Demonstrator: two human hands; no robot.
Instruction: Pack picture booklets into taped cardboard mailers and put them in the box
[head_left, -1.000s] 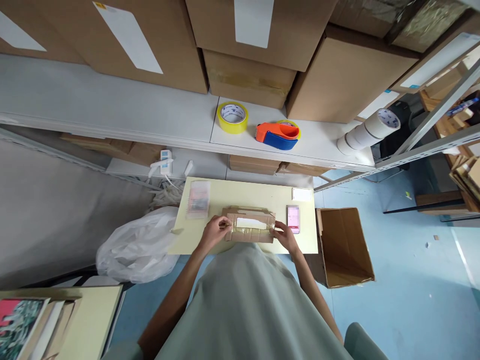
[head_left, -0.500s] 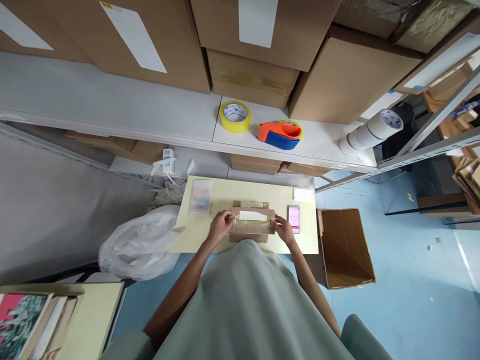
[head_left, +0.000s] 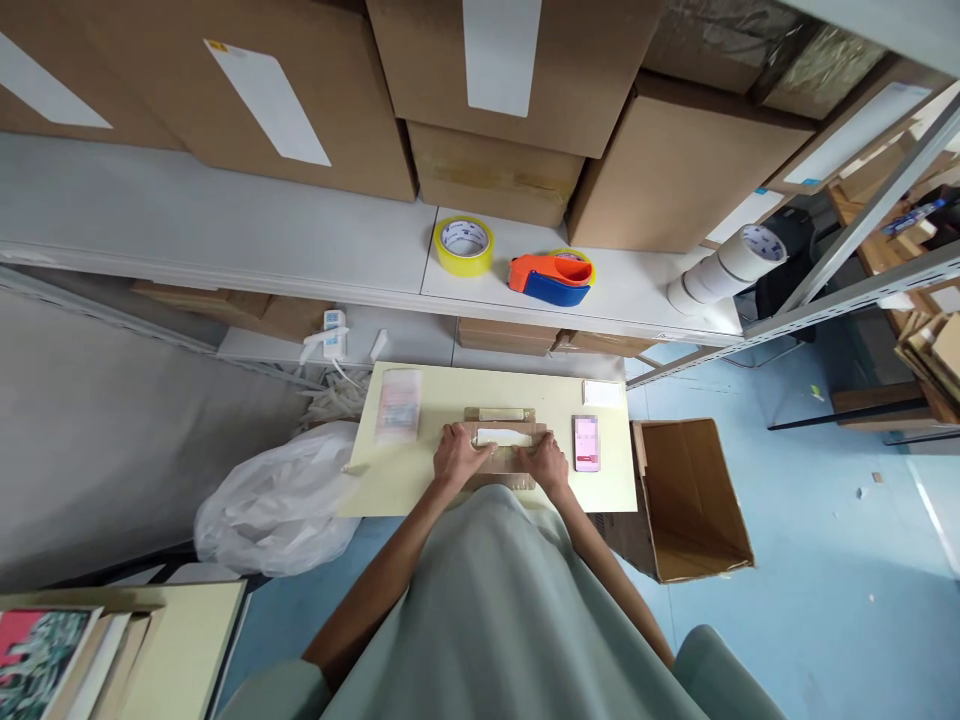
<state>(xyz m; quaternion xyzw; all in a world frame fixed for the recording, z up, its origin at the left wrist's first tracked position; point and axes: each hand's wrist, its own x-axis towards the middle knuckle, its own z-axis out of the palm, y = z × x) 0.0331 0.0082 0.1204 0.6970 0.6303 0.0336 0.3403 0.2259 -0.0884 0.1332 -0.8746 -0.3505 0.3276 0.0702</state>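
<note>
Small cardboard box with white label, shut, in the middle of the yellow table, left hand and right hand holding its two ends, fingers curled over the top, pink phone just beside, open brown box on the floor.

Room as I log it, placed from my fingers.

- Under them: pale yellow table.
- Beyond them: grey shelf board carrying stacked cardboard cartons, a yellow tape roll and an orange-and-blue tape dispenser.
- Beyond and right: white tape rolls lying end to end, and grey metal racking.
- Right, just beside the table: open cardboard carton on the blue floor.
- Left: white plastic bag, with a grey wall panel past it.
- Nearer than them, far left: second yellow table.
- Light: even, with soft shadows.
</note>
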